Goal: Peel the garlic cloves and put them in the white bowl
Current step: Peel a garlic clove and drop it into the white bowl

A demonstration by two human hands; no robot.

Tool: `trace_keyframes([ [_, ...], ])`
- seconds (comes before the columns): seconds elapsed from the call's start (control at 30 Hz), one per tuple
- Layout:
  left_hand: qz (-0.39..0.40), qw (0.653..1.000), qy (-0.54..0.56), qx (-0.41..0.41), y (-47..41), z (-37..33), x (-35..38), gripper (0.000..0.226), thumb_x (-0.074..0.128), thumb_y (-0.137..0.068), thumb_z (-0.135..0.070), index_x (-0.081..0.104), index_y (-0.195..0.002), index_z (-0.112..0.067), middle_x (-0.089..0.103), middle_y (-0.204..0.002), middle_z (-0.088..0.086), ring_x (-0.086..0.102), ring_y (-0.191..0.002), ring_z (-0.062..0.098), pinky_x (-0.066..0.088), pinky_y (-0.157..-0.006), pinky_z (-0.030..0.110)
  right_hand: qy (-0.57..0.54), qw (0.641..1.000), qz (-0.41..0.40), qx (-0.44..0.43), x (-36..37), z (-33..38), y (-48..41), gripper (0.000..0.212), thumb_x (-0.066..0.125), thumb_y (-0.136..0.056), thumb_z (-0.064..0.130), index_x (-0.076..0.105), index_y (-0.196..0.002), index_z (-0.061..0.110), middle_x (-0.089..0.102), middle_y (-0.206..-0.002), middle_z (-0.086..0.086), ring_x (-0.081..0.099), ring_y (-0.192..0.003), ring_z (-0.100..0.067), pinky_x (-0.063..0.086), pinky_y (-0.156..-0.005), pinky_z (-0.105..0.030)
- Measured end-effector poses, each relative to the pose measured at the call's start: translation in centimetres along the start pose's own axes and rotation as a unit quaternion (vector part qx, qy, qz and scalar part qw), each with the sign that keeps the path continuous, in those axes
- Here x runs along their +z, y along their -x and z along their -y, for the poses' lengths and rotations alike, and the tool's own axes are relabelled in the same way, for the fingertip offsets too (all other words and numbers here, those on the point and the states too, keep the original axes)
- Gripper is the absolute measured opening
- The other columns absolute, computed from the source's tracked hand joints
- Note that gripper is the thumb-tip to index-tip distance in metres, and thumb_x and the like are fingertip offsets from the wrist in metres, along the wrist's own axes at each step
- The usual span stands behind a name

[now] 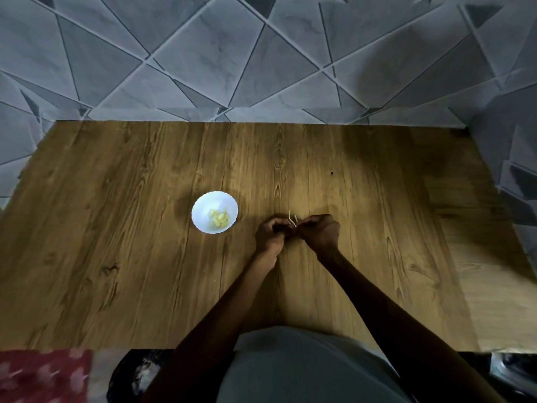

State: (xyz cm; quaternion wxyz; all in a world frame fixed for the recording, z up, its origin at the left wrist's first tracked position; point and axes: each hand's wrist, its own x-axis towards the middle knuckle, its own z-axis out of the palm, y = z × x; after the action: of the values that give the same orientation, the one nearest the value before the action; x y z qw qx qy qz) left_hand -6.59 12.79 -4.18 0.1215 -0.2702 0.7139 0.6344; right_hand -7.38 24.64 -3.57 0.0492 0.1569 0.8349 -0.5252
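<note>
Head view: left hand [268, 234] and right hand [320, 232] fingers curl, pinching garlic skin [292, 221] (clove hidden). White bowl [202, 212] lies at nine o'clock.

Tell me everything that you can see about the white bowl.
The white bowl is small, round and deep, with a wavy rim; it looks like glossy ceramic or glass. It stands upright on the wooden table, left of the left hand, which does not touch it. Several peeled, pale yellow garlic cloves lie in its bottom.
</note>
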Motion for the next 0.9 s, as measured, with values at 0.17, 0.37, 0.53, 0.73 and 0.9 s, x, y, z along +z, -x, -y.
trace_keyframes([
  [0.17, 0.016, 1.000, 0.013, -0.017, -0.4, 0.0, -1.0, 0.021, 0.061, -0.089, 0.006, 0.070, -0.107, -0.001, 0.069, -0.098, 0.010, 0.062, -0.074, 0.008, 0.054, -0.063, 0.013, 0.081, 0.996, -0.041, -0.021, -0.3, -0.4, -0.8, 0.006, 0.076, -0.084, 0.018, 0.076, -0.081, 0.013, 0.073, -0.077, 0.001, 0.068, -0.067, -0.009, 0.061, -0.063, -0.035],
  [0.37, 0.063, 0.994, -0.076, 0.043, -0.8, 0.5, -2.5, 0.030, 0.065, -0.087, 0.000, 0.075, -0.110, -0.017, 0.073, -0.107, 0.000, 0.063, -0.100, 0.010, 0.048, -0.090, 0.022, 0.152, 0.982, 0.028, -0.110, -1.4, -0.6, -1.5, 0.014, 0.067, -0.088, 0.001, 0.077, -0.088, 0.012, 0.075, -0.089, -0.001, 0.068, -0.074, -0.009, 0.060, -0.070, -0.031],
  [0.53, 0.095, 0.993, -0.045, 0.062, 0.8, 0.0, -3.2, 0.026, 0.072, -0.085, -0.006, 0.072, -0.109, -0.016, 0.074, -0.100, 0.000, 0.067, -0.085, 0.008, 0.055, -0.076, 0.022, 0.120, 0.982, 0.009, -0.145, -2.9, -0.1, 0.1, 0.015, 0.067, -0.086, -0.004, 0.075, -0.089, 0.009, 0.071, -0.085, 0.004, 0.067, -0.069, -0.012, 0.056, -0.062, -0.024],
  [0.73, 0.121, 0.978, -0.111, 0.130, 2.4, 0.3, -3.1, 0.034, 0.079, -0.077, -0.005, 0.061, -0.101, -0.021, 0.071, -0.097, -0.002, 0.069, -0.089, 0.012, 0.060, -0.073, 0.035, -0.094, 0.979, 0.179, -0.021, -3.3, -1.2, 2.7, 0.011, 0.070, -0.086, 0.006, 0.074, -0.096, 0.006, 0.076, -0.090, -0.008, 0.074, -0.083, -0.020, 0.059, -0.074, -0.033],
  [0.9, 0.138, 0.989, -0.052, 0.002, 3.0, 0.3, -3.4, 0.028, 0.078, -0.080, -0.009, 0.064, -0.105, -0.012, 0.071, -0.099, 0.009, 0.070, -0.083, 0.016, 0.059, -0.077, 0.032, -0.036, 0.976, 0.182, -0.118, -3.0, -2.4, 2.9, 0.015, 0.071, -0.085, 0.004, 0.075, -0.097, 0.011, 0.076, -0.093, -0.007, 0.074, -0.086, -0.019, 0.060, -0.077, -0.038],
])
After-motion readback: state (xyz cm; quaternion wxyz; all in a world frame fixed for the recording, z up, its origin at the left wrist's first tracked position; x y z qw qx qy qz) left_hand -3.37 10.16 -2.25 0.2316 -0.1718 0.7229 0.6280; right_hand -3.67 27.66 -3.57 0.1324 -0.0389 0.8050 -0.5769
